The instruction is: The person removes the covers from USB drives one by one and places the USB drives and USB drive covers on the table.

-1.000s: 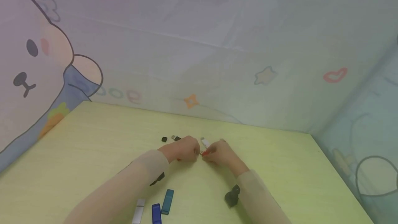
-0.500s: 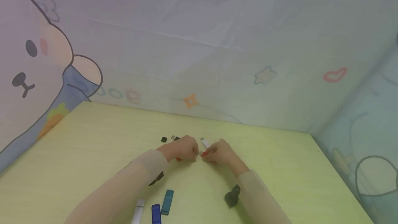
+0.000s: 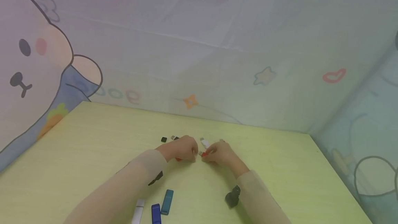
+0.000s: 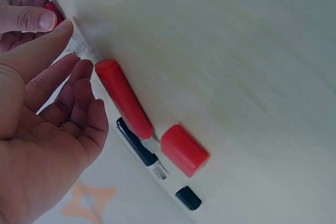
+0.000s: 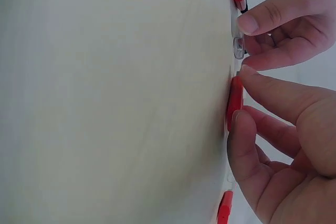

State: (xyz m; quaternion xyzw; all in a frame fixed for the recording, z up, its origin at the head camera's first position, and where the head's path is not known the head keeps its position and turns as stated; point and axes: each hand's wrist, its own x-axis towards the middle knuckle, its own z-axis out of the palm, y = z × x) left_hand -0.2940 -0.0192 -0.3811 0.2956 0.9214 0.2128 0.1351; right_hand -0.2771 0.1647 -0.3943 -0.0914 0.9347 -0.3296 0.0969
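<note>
My right hand (image 3: 220, 153) pinches a red USB stick (image 5: 235, 100) between thumb and fingertips. Its metal connector (image 3: 200, 153) points toward my left hand (image 3: 186, 148). A small clear cap (image 5: 239, 48) sits between my left thumb and index fingertip, a short gap from the connector. In the left wrist view, a second red USB stick (image 4: 126, 100) lies beside the left hand, near a loose red cap (image 4: 185, 150). A black USB stick (image 4: 137, 142) and its black cap (image 4: 188, 198) lie farther along. Behind my right hand lies a white USB stick (image 3: 205, 143), partly hidden.
On the pale yellow table (image 3: 273, 168), a teal USB stick (image 3: 167, 202), a blue one (image 3: 156, 213) and a silver-white one (image 3: 138, 211) lie near the front. Another red piece (image 5: 224, 206) lies beyond my right hand. A printed cloth (image 3: 199, 54) rises behind the table.
My left hand has drawn slightly left from the red USB stick, so the gap to its connector is wider. My right hand stays nearly still.
</note>
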